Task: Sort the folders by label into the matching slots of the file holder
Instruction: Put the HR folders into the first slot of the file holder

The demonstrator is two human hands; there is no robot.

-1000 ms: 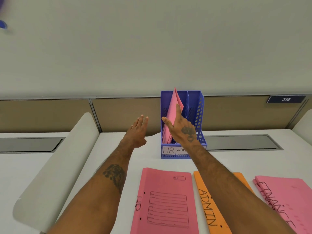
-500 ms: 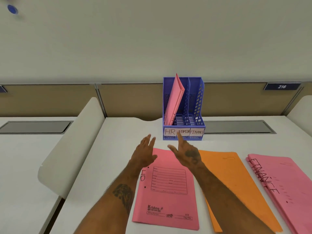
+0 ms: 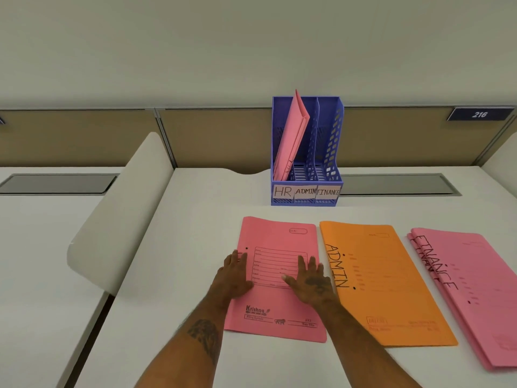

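White desk (image 3: 195,219) lies bare before the file holder (image 3: 306,189), where our left hand (image 3: 233,275) and right hand (image 3: 310,278) press spread fingers flat across the HR folder's (image 3: 277,309) side edges.

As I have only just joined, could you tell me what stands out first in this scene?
The blue plastic three-slot file holder at the back of the white desk holds one pink folder leaning in its HR slot. Nearer, both hands, left hand and right hand, lie flat on a pink card folder, beside an orange ADMIN folder and pink FINANCE folders.
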